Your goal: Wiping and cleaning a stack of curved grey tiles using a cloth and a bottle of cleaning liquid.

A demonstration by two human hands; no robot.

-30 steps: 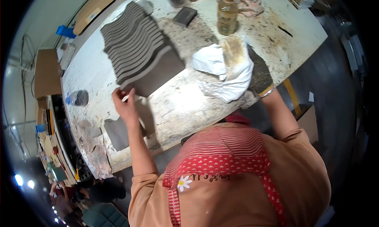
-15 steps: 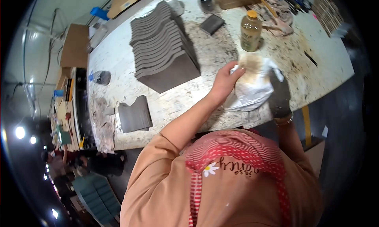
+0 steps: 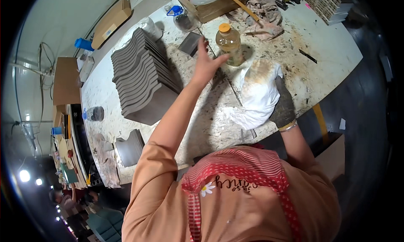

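Observation:
My left hand (image 3: 206, 68), bare, is stretched over the table with its fingers apart and holds nothing. It is between a small dark grey block (image 3: 189, 44) and a clear bottle (image 3: 229, 48) with an orange cap and yellowish liquid. The fingertips come close to both; whether they touch either I cannot tell. My right hand (image 3: 283, 104), in a dark grey glove, grips a white cloth (image 3: 257, 97) with a brown stain. The cloth hides most of its fingers. Left of my left arm stands a large row of grey wavy-edged pieces (image 3: 141, 80).
Several thin grey pieces (image 3: 129, 148) lie at the near left of the stained white table (image 3: 198, 132). Beyond the bottle are a crumpled rag (image 3: 266, 19), a yellow stick (image 3: 240, 5) and a jar with a blue lid (image 3: 183, 20). A dark blade-like strip (image 3: 308, 56) lies at the right.
My left hand has let go of the white cloth and moved left and away from me, its fingers now spread. The right hand keeps the cloth. The whole view has shifted.

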